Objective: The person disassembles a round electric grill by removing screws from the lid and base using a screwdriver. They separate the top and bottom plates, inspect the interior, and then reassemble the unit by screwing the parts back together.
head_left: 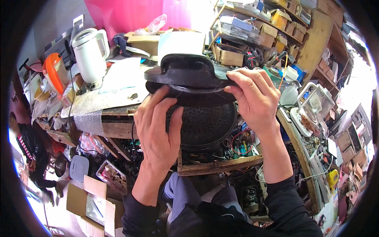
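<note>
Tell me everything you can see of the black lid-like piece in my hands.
The black lid-like piece looks like hard plastic or metal, with a rounded edge and a raised, arched handle. A pale strip shows along its near side. Seen nearly edge-on, it overlaps the far part of a round black pan; whether they join is hidden. The right hand grips its right end; the left hand touches its left side.

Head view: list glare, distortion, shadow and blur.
Head view: glare bleaches the right edge and a patch beside the pink sheet; head view: fisheye bends outer lines inside a black rim; head view: the black appliance loses detail, but the left hand and right hand look fairly sharp.
</note>
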{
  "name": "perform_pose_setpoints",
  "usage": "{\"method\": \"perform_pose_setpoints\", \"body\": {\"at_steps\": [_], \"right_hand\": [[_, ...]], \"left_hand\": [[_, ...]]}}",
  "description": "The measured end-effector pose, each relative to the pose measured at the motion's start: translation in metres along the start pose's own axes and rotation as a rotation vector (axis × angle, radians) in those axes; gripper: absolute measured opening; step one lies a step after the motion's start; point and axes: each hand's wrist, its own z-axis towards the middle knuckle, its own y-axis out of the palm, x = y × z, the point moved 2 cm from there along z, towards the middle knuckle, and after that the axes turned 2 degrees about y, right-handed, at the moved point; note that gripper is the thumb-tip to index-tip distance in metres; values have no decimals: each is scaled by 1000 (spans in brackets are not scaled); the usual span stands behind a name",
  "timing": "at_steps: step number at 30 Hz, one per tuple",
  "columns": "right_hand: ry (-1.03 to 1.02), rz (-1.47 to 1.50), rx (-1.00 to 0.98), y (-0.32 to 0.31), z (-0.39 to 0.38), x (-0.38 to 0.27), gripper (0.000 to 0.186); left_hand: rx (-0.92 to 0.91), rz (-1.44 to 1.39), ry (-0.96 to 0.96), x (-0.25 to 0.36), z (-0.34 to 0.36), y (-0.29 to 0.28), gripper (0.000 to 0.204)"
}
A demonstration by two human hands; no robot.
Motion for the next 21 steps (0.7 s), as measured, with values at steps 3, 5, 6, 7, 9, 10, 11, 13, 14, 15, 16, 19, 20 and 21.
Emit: {"method": "perform_pose_setpoints", "body": {"at_steps": [3, 5, 6, 7, 9, 10, 11, 13, 14, 15, 16, 19, 20, 21], "right_hand": [[17, -8, -2, 0, 1, -1, 31], [54, 11, -24, -2, 2, -4, 28], [52, 16, -18, -2, 2, -5, 28], [51, 20, -12, -1, 3, -5, 28], [50, 21, -12, -1, 3, -5, 28], [48, 19, -16, -1, 4, -5, 28], [46, 16, -21, -1, 4, -6, 28], [43, 25, -21, -1, 6, -6, 28], [42, 29, -22, -1, 6, -5, 28], [25, 21, -11, -1, 6, -4, 29], [8, 12, -1, 0, 5, -1, 31], [-9, 1, 4, 1, 4, 2, 33], [-8, 2, 4, 1, 4, 2, 33], [5, 13, -19, 0, 4, 1, 31]], "left_hand": [[-14, -22, -2, 0, 4, -1, 18], [3, -17, 21, -2, 3, 0, 20], [12, -14, 33, -4, 3, 0, 21], [15, -4, 36, -4, 3, 0, 21], [18, 12, 41, -4, 0, 0, 20], [11, 3, 25, -3, 0, -1, 19], [5, -5, 8, -2, 0, -2, 18], [-1, -12, -8, -1, -1, -2, 17], [-1, -12, -7, -2, -2, -1, 17], [-1, -12, -6, -2, -3, -1, 17], [5, -7, -4, -2, -3, -1, 17], [10, -11, 3, -3, -2, 2, 17], [5, -20, 6, -4, -2, 2, 17], [0, -30, 9, -5, -2, 3, 17]]}}
